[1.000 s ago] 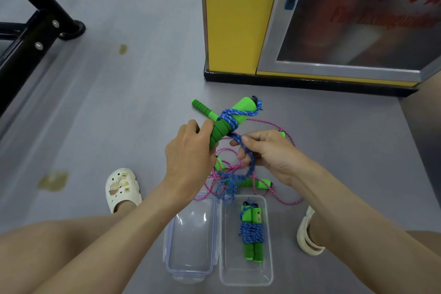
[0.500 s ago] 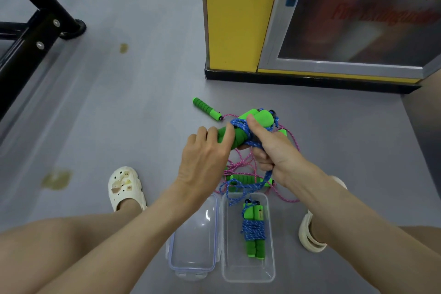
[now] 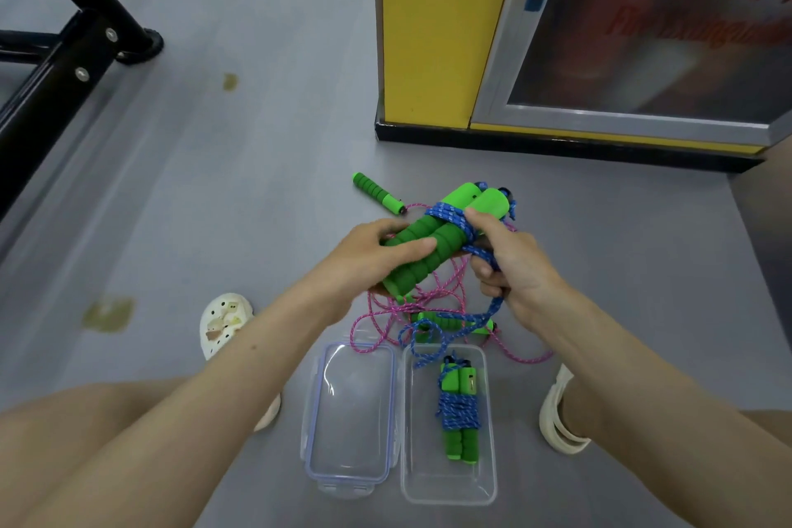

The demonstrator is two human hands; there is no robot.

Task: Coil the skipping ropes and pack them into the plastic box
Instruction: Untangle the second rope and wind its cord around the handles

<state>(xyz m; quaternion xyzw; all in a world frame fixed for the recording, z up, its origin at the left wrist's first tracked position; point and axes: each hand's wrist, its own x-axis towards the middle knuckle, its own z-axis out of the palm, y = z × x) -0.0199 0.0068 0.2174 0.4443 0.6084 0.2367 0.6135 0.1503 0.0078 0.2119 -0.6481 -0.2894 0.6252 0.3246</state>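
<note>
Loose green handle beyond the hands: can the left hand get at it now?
Likely not yet: the left hand grips the paired handles, though bare floor leaves the way to the loose handle free.

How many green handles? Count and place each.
6: held pair in left hand (right hand grips blue rope); bundled pair in the box; far handle on the floor; near handle in the tangle. Others may be hidden.

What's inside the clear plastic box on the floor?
The plastic box holds one coiled skipping rope, green handles bound in blue cord. Whatever lies beneath that bundle is covered.
</note>
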